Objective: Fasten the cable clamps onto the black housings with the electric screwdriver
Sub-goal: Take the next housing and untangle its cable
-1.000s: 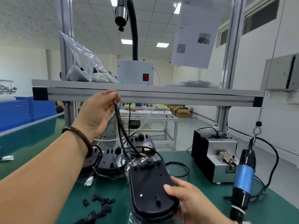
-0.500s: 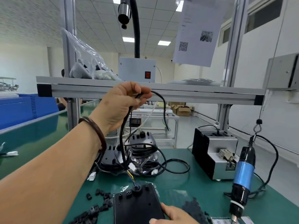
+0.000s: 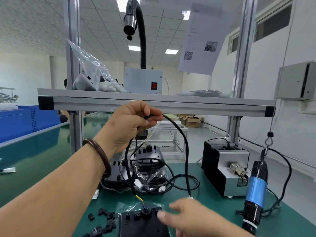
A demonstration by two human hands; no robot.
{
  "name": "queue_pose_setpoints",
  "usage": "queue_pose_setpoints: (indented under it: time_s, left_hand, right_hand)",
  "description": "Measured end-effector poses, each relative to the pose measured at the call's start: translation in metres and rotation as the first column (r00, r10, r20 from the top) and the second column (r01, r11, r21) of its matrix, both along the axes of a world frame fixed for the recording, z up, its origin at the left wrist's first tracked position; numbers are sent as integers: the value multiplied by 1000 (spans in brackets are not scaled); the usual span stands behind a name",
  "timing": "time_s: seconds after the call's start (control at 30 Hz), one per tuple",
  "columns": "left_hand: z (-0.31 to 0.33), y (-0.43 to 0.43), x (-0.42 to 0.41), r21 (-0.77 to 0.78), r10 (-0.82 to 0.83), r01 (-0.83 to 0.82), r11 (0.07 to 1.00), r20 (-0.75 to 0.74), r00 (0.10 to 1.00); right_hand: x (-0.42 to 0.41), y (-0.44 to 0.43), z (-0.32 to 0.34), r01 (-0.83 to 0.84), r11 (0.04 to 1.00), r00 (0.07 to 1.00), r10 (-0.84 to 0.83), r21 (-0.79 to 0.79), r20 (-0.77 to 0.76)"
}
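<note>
A black housing [image 3: 140, 224] lies flat on the green bench at the bottom edge, its black cable [image 3: 185, 151] rising from its far end. My left hand [image 3: 130, 124] pinches that cable high up, just under the shelf rail, and the cable loops over and down to a white plug near my right hand [image 3: 186, 214]. My right hand is blurred, fingers spread, at the housing's right corner. Small black cable clamps [image 3: 106, 218] lie scattered left of the housing. The blue electric screwdriver [image 3: 255, 194] hangs from a hook at the right.
Several more housings in plastic wrap [image 3: 147, 170] with tangled cables stand behind. A black and grey screw feeder [image 3: 224, 168] sits at the right. An aluminium shelf rail [image 3: 153, 104] crosses overhead, carrying a grey box [image 3: 143, 81] with a black flexible hose.
My left hand has lifted the cable higher and to the right. The housing has been laid flat on the bench, and my right hand has moved off its near edge to its right corner.
</note>
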State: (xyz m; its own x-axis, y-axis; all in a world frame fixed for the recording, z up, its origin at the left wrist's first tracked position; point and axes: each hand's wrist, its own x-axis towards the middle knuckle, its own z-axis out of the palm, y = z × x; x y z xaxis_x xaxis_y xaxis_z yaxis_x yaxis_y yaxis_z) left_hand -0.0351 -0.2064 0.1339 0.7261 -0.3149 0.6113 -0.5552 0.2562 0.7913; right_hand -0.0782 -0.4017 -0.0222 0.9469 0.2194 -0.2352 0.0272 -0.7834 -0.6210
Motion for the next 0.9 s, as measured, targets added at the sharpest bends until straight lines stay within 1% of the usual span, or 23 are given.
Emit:
queue_pose_setpoints:
  time_s: [0.03, 0.07, 0.1, 0.17, 0.2, 0.23, 0.27, 0.3, 0.33, 0.37, 0.4, 0.43, 0.5, 0.53, 0.57, 0.6, 0.63, 0.67, 0.7, 0.8, 0.83, 0.87, 0.9]
  left_hand:
    - [0, 1, 0, -2, 3, -3, 1000, -14, 1000]
    - [0, 2, 0, 0, 5, -5, 1000, -26, 1000]
    - [-1, 3, 1, 7, 7, -7, 1000, -36, 999]
    - [-2, 7, 1, 46, 20, -18, 999, -48, 999]
    - [-3, 9, 1, 88, 36, -31, 996, -48, 998]
    - [-4, 12, 2, 144, 57, -51, 988, -38, 998]
    - [-4, 15, 3, 209, 85, -79, 975, -20, 996]
    - [-5, 17, 4, 281, 114, -112, 953, 7, 993]
    - [-8, 19, 4, 352, 142, -147, 924, 40, 989]
    - [-11, 20, 3, 415, 165, -181, 892, 75, 983]
    - [-15, 21, 2, 459, 187, -212, 863, 100, 977]
    - [-20, 21, 0, 483, 217, -247, 840, 118, 969]
    - [-27, 21, -3, 499, 310, -369, 784, 200, 929]
    - [-30, 21, -5, 524, 363, -463, 715, 287, 886]
    - [-33, 19, -7, 566, 403, -581, 584, 419, 814]
    - [-36, 16, -10, 576, 417, -706, 412, 569, 709]
    - [-39, 11, -13, 529, 398, -805, 266, 701, 592]
    - [-42, 5, -16, 475, 359, -860, 188, 782, 510]
    - [-45, -3, -19, 463, 321, -872, 157, 812, 488]
    - [-52, -8, -21, 519, 296, -844, 138, 792, 535]
    - [-52, -4, -21, 508, 304, -851, 135, 796, 524]
    - [-52, 3, -22, 485, 313, -864, 134, 806, 502]
    - [-51, 11, -23, 471, 328, -870, 148, 806, 492]
  right_hand:
    - [8, 0, 5, 53, 975, 998, -58, 216, 14]
    - [13, 1, 15, 79, 918, 995, -96, 388, 25]
    - [20, 1, 23, 95, 853, 990, -135, 514, 41]
    - [30, 8, 40, 48, 688, 994, -107, 724, 35]
    - [37, 12, 51, 31, 553, 996, -83, 833, 18]
    - [42, 16, 61, 17, 394, 999, -47, 919, 2]
    - [46, 19, 68, 6, 211, 1000, -1, 977, -6]
    - [48, 21, 73, 10, 43, 1000, 28, 999, -12]
    - [50, 24, 76, 27, -98, 999, 38, 995, -23]
    - [52, 28, 78, 43, -182, 999, 23, 982, -40]
    - [53, 32, 79, 65, -220, 998, -1, 973, -67]
    - [55, 34, 79, 88, -228, 995, -24, 970, -96]
    - [56, 37, 77, 113, -214, 991, -52, 970, -127]
    - [56, 38, 75, 120, -206, 989, -60, 971, -135]
    - [56, 39, 74, 120, -201, 989, -66, 972, -136]
    - [55, 42, 74, 117, -197, 989, -62, 973, -132]
    - [54, 44, 74, 113, -188, 991, -49, 976, -124]
    - [53, 48, 75, 109, -178, 993, -24, 978, -115]
    - [51, 52, 75, 107, -167, 994, 9, 980, -107]
    - [45, 59, 75, 110, -95, 992, 79, 989, -103]
    - [44, 58, 75, 129, -81, 989, 85, 988, -122]
    - [44, 56, 74, 162, -92, 985, 80, 983, -155]
    - [45, 52, 72, 209, -140, 977, 60, 968, -203]
